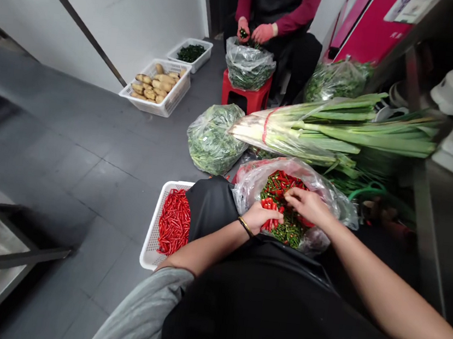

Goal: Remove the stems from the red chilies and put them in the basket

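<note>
My left hand (261, 218) is closed around several red chili peppers (270, 206), held over an opened clear plastic bag (250, 180). Just to its right, the thumb and fingers of my right hand (307, 204) are pinched together at what looks like a single chili pepper; its shape is mostly hidden by the fingertips. Red chilies with green stems (280, 180) fill the bag, and a heap of green stems (288, 233) lies below my hands. Beside my left knee, a white perforated basket (150, 240) holds many stemless-looking red chilies (174, 223).
Long leeks (318, 128) tied with a red band lie beyond the bag, beside a bag of greens (216, 138). A co-worker in pink gloves (263, 33) sits behind a red stool (246, 92). Left stand baskets of root vegetables (158, 87) and dark greens (191, 52). Metal shelving (437, 217) borders the right.
</note>
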Demonstrator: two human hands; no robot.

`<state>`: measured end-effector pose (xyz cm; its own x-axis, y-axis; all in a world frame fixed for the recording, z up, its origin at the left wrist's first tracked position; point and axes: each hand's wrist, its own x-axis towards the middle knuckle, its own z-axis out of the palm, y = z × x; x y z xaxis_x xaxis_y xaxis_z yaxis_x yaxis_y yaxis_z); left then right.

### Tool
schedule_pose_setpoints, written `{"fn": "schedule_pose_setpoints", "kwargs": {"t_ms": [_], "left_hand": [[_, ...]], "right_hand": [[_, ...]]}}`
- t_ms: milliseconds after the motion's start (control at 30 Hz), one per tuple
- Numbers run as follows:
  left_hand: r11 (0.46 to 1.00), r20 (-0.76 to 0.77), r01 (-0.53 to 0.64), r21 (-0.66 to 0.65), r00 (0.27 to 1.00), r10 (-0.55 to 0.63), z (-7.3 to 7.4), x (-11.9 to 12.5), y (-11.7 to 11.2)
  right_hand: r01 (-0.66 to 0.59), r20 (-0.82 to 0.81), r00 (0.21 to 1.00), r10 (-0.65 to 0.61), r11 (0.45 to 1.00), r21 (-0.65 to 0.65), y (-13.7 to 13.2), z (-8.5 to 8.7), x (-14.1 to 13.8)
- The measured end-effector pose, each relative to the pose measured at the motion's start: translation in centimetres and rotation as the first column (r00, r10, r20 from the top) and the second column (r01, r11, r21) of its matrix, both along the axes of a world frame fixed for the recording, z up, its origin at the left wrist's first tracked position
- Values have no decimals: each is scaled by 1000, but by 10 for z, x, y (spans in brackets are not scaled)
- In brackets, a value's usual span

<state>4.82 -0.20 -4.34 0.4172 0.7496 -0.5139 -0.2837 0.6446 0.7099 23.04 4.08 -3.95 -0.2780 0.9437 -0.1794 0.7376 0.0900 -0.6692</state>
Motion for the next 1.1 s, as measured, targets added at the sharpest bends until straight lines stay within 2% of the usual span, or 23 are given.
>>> {"fn": "schedule_pose_setpoints", "kwargs": {"t_ms": [100,167,233,267,300,367,433,467,500,567,667,733,800,900,1000,1100], "left_hand": [[1000,8,-20,3,1000,20,-4,0,0],[998,23,-55,6,998,55,-4,-1,0],[995,50,-89,44,995,87,-3,-2,1],[994,63,-79,70,995,75,-1,-3,2],[995,80,-35,88,996,28,1,-4,2],[988,127,123,94,983,-134,5,-7,4],[966,177,247,75,950,-257,8,-9,5],[962,195,264,66,942,-272,7,-10,6],[966,202,253,57,945,-259,6,-10,7],[981,186,193,32,963,-195,3,-10,8],[990,143,144,7,979,-143,-2,-11,8],[992,120,126,16,985,-127,-1,-14,8],[995,108,99,26,989,-101,0,-16,9],[997,118,65,40,991,-69,1,-16,12],[998,127,22,54,991,-29,-3,-12,17],[998,85,-36,43,996,33,-3,-8,19]], "right_hand": [[179,-170,963,-210,967,-181,22,-12,-2],[194,-293,912,-286,932,-306,20,-9,-10],[66,-391,888,-243,908,-414,7,-2,-17],[-3,-420,887,-194,905,-424,-1,1,-18],[-49,-435,888,-149,910,-412,-8,2,-16],[-16,-419,896,-146,933,-359,-17,0,-8],[95,-339,922,-185,960,-263,-14,-8,3],[132,-264,948,-178,974,-183,-10,-14,7],[136,-157,976,-149,987,-86,-4,-19,8],[35,131,990,-41,998,46,9,-29,4],[-108,489,867,94,994,0,20,-38,-11],[-135,558,820,127,990,-27,20,-39,-13],[-157,516,845,141,988,-12,15,-39,-2],[-146,392,910,137,989,-7,5,-37,34],[14,252,968,8,996,-86,-1,-29,70],[253,19,967,-254,952,-175,-2,-13,84]]}}
